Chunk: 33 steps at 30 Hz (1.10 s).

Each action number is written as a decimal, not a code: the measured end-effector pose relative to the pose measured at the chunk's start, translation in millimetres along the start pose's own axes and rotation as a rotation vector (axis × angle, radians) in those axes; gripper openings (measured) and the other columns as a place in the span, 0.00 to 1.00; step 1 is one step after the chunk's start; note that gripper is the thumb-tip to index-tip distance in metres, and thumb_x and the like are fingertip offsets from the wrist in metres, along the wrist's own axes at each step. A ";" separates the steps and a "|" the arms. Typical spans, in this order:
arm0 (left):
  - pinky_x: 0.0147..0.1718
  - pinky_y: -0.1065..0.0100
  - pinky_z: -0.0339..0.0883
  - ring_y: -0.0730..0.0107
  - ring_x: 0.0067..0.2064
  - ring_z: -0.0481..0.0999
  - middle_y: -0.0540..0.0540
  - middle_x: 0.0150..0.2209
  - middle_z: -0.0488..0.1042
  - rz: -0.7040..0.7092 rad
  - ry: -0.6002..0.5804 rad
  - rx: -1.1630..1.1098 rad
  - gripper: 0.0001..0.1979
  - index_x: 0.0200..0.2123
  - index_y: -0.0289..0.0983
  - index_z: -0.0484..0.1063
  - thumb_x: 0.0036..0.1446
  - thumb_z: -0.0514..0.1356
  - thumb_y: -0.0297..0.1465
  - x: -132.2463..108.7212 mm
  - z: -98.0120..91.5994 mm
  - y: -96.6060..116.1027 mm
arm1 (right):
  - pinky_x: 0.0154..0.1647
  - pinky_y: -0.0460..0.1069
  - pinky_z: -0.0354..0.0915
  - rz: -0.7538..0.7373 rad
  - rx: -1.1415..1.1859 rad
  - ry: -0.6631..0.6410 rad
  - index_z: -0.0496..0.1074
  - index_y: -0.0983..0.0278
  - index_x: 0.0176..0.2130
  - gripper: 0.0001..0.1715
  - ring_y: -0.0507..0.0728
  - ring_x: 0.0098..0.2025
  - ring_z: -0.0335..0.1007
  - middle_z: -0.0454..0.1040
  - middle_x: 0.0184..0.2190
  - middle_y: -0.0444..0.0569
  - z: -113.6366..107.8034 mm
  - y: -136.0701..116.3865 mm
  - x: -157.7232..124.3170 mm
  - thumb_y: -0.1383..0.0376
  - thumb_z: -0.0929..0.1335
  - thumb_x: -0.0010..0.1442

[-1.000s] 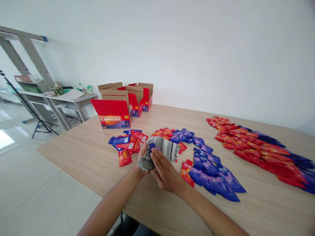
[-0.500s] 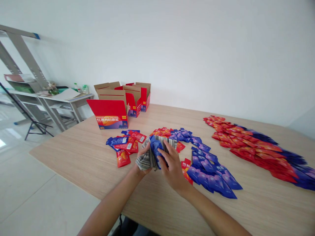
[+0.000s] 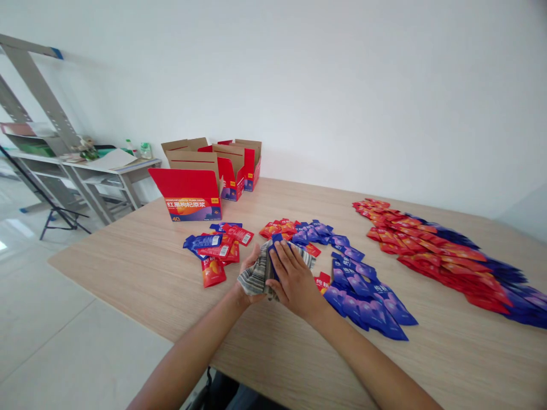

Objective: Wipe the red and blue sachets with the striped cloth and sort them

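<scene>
My left hand (image 3: 250, 263) is closed round a grey striped cloth (image 3: 254, 277) from below and the left. A blue pouch (image 3: 273, 242) rests on the cloth, mostly covered. Over it lies my right hand (image 3: 294, 280), fingers side by side on top and thumb on the near edge, pressing it into the cloth. To the left is a loose pile of red pouches (image 3: 213, 272) and blue pouches (image 3: 203, 242). Right of my hands, blue pouches (image 3: 367, 307) spread in an overlapping curve, with red pouches (image 3: 280, 227) at its far end.
Red open-topped cartons (image 3: 188, 191) stand at the back left of the wooden table (image 3: 128, 262). Long overlapping rows of red pouches (image 3: 444, 256) and blue ones run along the right side. A white wall rises behind; a side desk (image 3: 115, 168) and a black tripod (image 3: 60, 219) are at left.
My right hand has gone from holding the blue pouch with bent fingers to lying flatter over it, covering more of it. The view has shifted slightly.
</scene>
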State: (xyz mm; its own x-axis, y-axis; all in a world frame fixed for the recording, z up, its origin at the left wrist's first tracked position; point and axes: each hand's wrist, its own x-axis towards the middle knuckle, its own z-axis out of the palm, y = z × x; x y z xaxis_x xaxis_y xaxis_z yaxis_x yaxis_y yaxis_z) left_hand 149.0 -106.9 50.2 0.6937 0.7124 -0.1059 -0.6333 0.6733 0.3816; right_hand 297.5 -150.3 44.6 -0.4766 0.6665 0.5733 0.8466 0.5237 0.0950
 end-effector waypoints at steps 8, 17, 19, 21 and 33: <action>0.54 0.65 0.71 0.58 0.55 0.78 0.35 0.47 0.81 -0.088 -0.034 0.022 0.28 0.51 0.32 0.77 0.69 0.49 0.47 2.0 3.3 -32.6 | 0.71 0.71 0.49 0.227 -0.010 0.056 0.56 0.73 0.69 0.35 0.70 0.74 0.43 0.54 0.71 0.66 2.9 11.6 1.9 0.55 0.59 0.72; 0.50 0.67 0.72 0.63 0.37 0.83 0.43 0.32 0.82 0.197 0.143 -0.041 0.18 0.34 0.38 0.80 0.65 0.57 0.43 -1.5 -11.0 10.7 | 0.69 0.69 0.56 0.019 0.190 -0.053 0.51 0.78 0.70 0.51 0.73 0.74 0.44 0.53 0.70 0.73 19.6 -34.3 -8.3 0.47 0.67 0.65; 0.46 0.68 0.73 0.65 0.32 0.82 0.44 0.28 0.81 0.154 0.171 -0.068 0.18 0.30 0.39 0.78 0.64 0.58 0.44 -1.0 -13.5 11.3 | 0.71 0.68 0.54 -0.028 0.250 -0.052 0.45 0.76 0.72 0.49 0.70 0.75 0.40 0.50 0.71 0.71 18.6 -39.3 -8.9 0.52 0.66 0.68; 0.45 0.68 0.74 0.66 0.29 0.81 0.45 0.24 0.79 0.119 0.211 -0.087 0.20 0.30 0.39 0.78 0.66 0.56 0.45 1.3 -14.6 7.6 | 0.71 0.67 0.54 -0.041 0.298 -0.041 0.38 0.74 0.73 0.48 0.67 0.76 0.36 0.44 0.73 0.70 17.4 -40.4 -9.0 0.56 0.65 0.70; 0.53 0.63 0.71 0.58 0.55 0.78 0.40 0.47 0.82 -0.045 0.069 0.003 0.27 0.54 0.38 0.76 0.67 0.50 0.50 0.1 -0.9 -29.2 | 0.71 0.71 0.46 0.097 0.167 0.044 0.43 0.75 0.73 0.52 0.69 0.76 0.32 0.42 0.73 0.70 21.2 -8.6 -6.4 0.40 0.56 0.69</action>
State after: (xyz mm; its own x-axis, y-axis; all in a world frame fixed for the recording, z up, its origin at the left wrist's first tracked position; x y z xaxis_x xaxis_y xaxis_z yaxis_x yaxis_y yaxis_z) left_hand 167.3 -126.3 38.3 0.6964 0.6932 -0.1859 -0.6006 0.7046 0.3779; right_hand 288.2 -147.8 22.8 -0.3809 0.6959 0.6088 0.8351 0.5416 -0.0965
